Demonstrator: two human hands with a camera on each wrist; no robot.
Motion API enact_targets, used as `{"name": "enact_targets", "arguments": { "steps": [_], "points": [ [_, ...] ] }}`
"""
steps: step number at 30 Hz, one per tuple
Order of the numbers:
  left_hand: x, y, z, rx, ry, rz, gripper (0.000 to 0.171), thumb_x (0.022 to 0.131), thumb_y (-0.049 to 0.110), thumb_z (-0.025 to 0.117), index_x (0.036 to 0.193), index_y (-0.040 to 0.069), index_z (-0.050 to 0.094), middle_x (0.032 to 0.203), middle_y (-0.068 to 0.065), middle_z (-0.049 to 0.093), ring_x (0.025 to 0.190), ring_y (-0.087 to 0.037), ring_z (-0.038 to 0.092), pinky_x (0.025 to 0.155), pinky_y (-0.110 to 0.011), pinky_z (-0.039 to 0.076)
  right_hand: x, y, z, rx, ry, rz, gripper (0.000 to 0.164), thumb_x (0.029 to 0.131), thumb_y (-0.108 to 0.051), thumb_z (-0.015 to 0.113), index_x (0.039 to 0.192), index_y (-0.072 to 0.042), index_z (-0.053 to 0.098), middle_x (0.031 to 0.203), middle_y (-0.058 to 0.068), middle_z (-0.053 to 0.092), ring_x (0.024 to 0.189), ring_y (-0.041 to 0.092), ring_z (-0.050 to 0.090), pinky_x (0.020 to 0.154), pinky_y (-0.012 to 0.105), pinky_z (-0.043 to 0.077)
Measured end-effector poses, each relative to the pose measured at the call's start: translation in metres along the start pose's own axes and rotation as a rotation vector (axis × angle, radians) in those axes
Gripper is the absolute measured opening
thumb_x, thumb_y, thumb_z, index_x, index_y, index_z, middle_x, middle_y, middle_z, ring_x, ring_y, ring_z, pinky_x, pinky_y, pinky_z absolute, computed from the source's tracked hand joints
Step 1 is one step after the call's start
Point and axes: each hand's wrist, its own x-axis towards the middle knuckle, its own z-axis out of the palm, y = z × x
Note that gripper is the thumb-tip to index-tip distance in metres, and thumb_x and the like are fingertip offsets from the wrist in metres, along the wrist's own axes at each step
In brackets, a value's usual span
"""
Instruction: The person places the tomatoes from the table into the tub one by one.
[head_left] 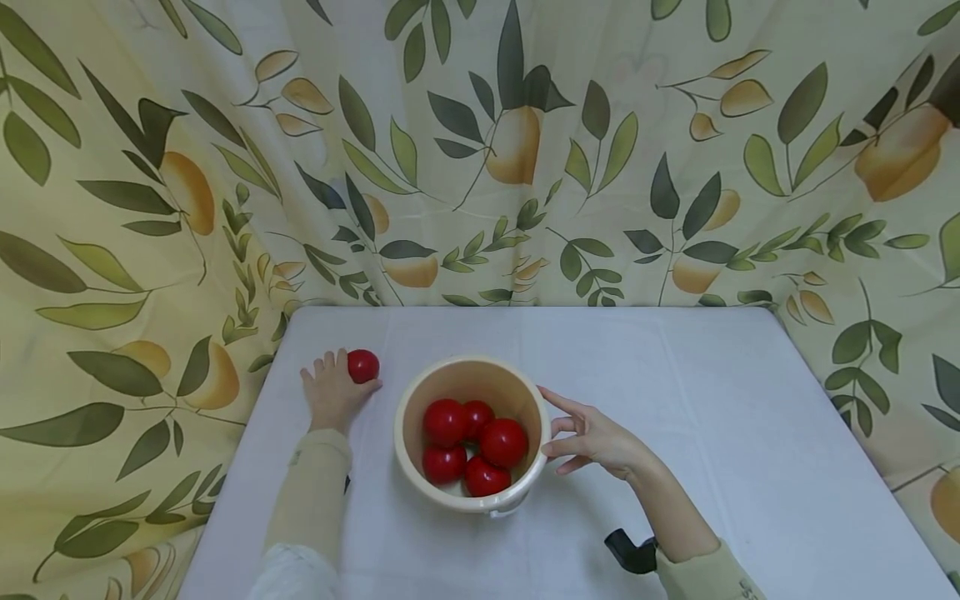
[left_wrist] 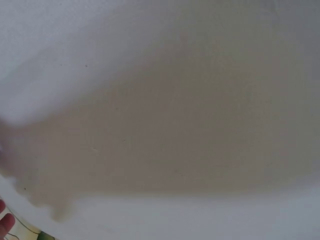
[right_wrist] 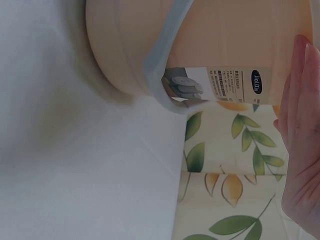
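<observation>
A cream plastic bucket (head_left: 403, 408) stands on the table with several glossy red balls (head_left: 504, 442) inside. At its right side, my right hand (head_left: 592, 437) rests fairly straight fingers against the rim and outer wall. The right wrist view shows the bucket (right_wrist: 240, 35) from outside, with its pale handle (right_wrist: 159, 55) and printed label (right_wrist: 232, 84). Left of the bucket, my left hand (head_left: 335, 396) has its fingers spread beside another red ball (head_left: 363, 367). That ball sits between thumb and forefinger, its left edge covered. Only fingertips (left_wrist: 6, 222) show in the left wrist view.
A white cloth covers the table (head_left: 675, 375). A leaf-and-fruit patterned curtain (head_left: 465, 233) hangs behind and along the sides. A black device (head_left: 632, 552) is strapped at my right wrist. A broad shadow fills much of the left wrist view.
</observation>
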Motion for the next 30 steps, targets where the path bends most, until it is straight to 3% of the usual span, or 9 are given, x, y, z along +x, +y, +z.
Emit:
{"name": "enact_targets", "arguments": {
  "steps": [9,12,15,18,24,30],
  "points": [
    [-0.002,0.001,0.007,0.023,0.080,-0.001,0.076,0.075,0.054,0.061,0.125,0.000,0.042,0.121,-0.023,0.044,0.114,-0.040,0.036,0.098,-0.063,0.022,0.001,0.001,0.000,0.018,-0.007,-0.004,0.085,0.078,-0.006,0.070,0.146,-0.009,0.019,0.103,0.025,0.061,0.075,0.022,0.066,0.063,0.041,0.056],
    [-0.001,0.004,0.009,0.006,0.118,0.028,0.073,0.075,0.053,0.059,0.122,0.000,0.044,0.116,-0.021,0.045,0.111,-0.038,0.037,0.096,-0.061,0.025,0.002,0.001,0.000,0.024,-0.011,-0.003,0.085,0.078,-0.006,0.070,0.146,-0.009,0.019,0.103,0.025,0.061,0.074,0.023,0.066,0.063,0.041,0.056],
    [0.002,0.009,0.004,-0.032,0.198,0.078,0.069,0.073,0.052,0.060,0.118,0.002,0.046,0.111,-0.018,0.046,0.107,-0.035,0.039,0.093,-0.057,0.028,0.002,0.002,0.000,0.022,-0.011,-0.004,0.085,0.078,-0.006,0.069,0.146,-0.009,0.019,0.103,0.025,0.061,0.075,0.024,0.066,0.063,0.041,0.056],
    [0.006,0.017,-0.007,-0.066,0.325,0.152,0.066,0.071,0.051,0.061,0.114,0.003,0.048,0.108,-0.016,0.048,0.103,-0.033,0.042,0.091,-0.053,0.030,0.001,0.002,0.000,0.023,-0.010,-0.004,0.084,0.079,-0.005,0.069,0.146,-0.009,0.019,0.102,0.024,0.062,0.075,0.024,0.065,0.063,0.041,0.056],
    [0.001,0.041,-0.042,-0.130,0.567,0.336,0.066,0.064,0.053,0.064,0.106,0.003,0.052,0.107,-0.014,0.052,0.097,-0.032,0.048,0.087,-0.049,0.035,0.001,0.001,-0.001,0.023,-0.019,-0.005,0.084,0.079,-0.005,0.069,0.146,-0.009,0.018,0.101,0.024,0.062,0.074,0.023,0.065,0.064,0.042,0.056],
    [-0.024,0.070,-0.082,-0.074,0.645,0.514,0.066,0.062,0.052,0.065,0.106,0.005,0.055,0.108,-0.014,0.056,0.100,-0.032,0.050,0.087,-0.048,0.040,0.001,0.001,-0.001,0.028,-0.027,-0.008,0.085,0.078,-0.006,0.070,0.146,-0.008,0.018,0.101,0.023,0.062,0.075,0.025,0.065,0.064,0.042,0.056]
  ]
}}
